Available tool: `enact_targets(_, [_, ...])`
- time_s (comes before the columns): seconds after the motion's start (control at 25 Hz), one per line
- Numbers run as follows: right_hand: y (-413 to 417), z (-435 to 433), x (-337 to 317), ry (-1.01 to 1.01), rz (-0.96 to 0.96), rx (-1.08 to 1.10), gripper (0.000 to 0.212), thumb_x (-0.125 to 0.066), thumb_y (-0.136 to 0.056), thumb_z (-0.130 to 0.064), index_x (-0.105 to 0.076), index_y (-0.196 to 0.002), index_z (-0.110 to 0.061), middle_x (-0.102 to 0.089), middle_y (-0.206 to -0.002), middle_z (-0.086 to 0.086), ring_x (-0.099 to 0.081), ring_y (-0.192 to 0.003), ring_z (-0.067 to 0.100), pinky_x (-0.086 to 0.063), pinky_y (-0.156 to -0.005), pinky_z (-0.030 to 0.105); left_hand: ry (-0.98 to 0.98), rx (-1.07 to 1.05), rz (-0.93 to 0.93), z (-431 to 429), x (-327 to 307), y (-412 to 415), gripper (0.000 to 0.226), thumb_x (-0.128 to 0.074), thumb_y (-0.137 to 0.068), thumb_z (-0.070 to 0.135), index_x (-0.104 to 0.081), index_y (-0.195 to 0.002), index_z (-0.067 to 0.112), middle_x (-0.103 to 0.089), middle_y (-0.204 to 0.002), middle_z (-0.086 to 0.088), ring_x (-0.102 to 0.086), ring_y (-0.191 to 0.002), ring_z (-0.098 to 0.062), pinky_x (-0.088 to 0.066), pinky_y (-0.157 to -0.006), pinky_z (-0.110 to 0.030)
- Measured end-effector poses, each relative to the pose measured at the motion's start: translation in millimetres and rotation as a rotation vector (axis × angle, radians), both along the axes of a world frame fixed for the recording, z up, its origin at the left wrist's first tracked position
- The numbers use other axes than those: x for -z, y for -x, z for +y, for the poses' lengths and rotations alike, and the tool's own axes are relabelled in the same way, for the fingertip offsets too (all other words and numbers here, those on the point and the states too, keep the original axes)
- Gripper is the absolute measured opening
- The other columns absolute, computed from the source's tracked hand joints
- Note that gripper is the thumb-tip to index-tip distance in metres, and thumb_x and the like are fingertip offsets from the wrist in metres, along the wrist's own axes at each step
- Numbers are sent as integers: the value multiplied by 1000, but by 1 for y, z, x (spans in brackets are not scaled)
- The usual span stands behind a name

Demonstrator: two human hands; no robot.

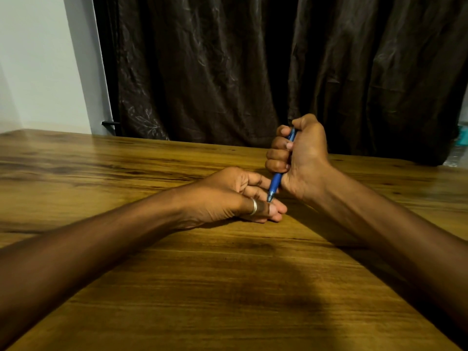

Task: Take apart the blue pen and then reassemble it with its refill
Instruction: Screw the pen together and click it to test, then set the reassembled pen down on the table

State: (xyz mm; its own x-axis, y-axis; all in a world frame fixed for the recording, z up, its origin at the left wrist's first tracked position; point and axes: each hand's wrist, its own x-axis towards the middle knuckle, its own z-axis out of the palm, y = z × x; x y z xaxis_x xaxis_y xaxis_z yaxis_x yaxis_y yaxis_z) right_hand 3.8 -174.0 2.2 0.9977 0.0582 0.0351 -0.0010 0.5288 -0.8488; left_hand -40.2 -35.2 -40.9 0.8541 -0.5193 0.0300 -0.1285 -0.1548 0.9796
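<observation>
Two hazards stand out, as I judge it: a small part such as the tip or a spring could slip loose and roll off across the wooden table [126, 274] if the lower end gives way suddenly, and the refill could bend if the two hands twist off-axis. Whether the pen is being opened or closed I cannot tell. The blue pen [276, 181] stands tilted above the table, tip down and toward the person. The right hand [301, 158] is clenched in a fist around the upper barrel, thumb on top, wrist raised. The left hand [238, 196], a ring [254, 206] on its thumb, rests low on the table with its fingertips [274, 208] pinching at the pen's tip, forearm lying flat.
</observation>
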Motion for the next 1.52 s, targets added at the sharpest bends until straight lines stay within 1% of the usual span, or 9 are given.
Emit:
enact_targets(0.16, [0,1,1,-8,28,-31,36,-36,-95,-36,-42,-64,-19,-27,-46,-7,-18,-36,8,-12,-38,18,-3,-214,-74,-12,-1,4,28,-63,-95,26,-65,-114,6,-77,-107,-15,-76,-99,-26,-61,-79,-31])
enact_targets(0.4, [-1,2,3,46,4,-41,38,-36,-100,-40,-46,-71,-18,-38,-51,-4,-31,-40,9,-26,-38,21,-85,-417,-293,-13,3,2,19,-70,-92,29,-77,-98,13,-77,-89,-14,-72,-75,-19,-60,-72,-37])
enact_targets(0.56, [-8,8,9,450,-134,117,49,-32,-104,-50,-62,-87,-15,-65,-72,3,-61,-68,17,-49,-69,36,-34,-519,-279,-5,0,-3,21,-72,-89,34,-78,-89,14,-73,-80,-24,-61,-63,-26,-50,-62,-40])
enact_targets(0.64, [-8,10,11,660,-234,175,42,-36,-104,-45,-65,-89,-18,-69,-84,3,-65,-82,20,-48,-76,39,-60,-579,-275,0,-2,-6,21,-72,-88,37,-78,-88,17,-76,-82,-21,-64,-63,-27,-51,-61,-38])
enact_targets(0.76, [-8,7,17,874,-360,176,26,-49,-102,-28,-68,-89,-16,-69,-86,4,-65,-84,17,-47,-69,31,-97,-628,-273,6,-4,-9,21,-72,-88,39,-79,-88,19,-78,-82,-18,-67,-63,-24,-53,-61,-35])
enact_targets(1.08, [-12,1,20,848,-378,124,11,-64,-94,-16,-73,-95,-9,-73,-83,7,-67,-76,14,-60,-73,33,-203,-624,-367,10,-3,-14,25,-68,-89,44,-79,-85,22,-76,-76,4,-70,-67,-10,-55,-63,-28])
enact_targets(1.2, [-16,-3,17,931,-383,250,10,-65,-93,-17,-74,-89,-13,-75,-85,5,-71,-81,16,-62,-79,39,-352,-657,-530,18,-5,-16,16,-66,-92,40,-78,-90,29,-74,-78,13,-68,-71,3,-49,-57,-9])
enact_targets(1.4, [-18,-10,19,1240,-430,298,10,-67,-90,-19,-75,-85,-16,-73,-85,2,-70,-84,15,-61,-81,44,-692,-654,-674,18,1,-20,23,-64,-94,37,-73,-113,29,-74,-111,8,-65,-82,-3,-51,-66,-21])
enact_targets(1.52, [-18,-12,20,1376,-415,274,11,-68,-87,-17,-76,-81,-13,-74,-81,5,-70,-80,16,-60,-78,47,-757,-647,-639,18,3,-23,22,-64,-94,36,-76,-111,29,-75,-99,11,-64,-78,-3,-49,-62,-21])
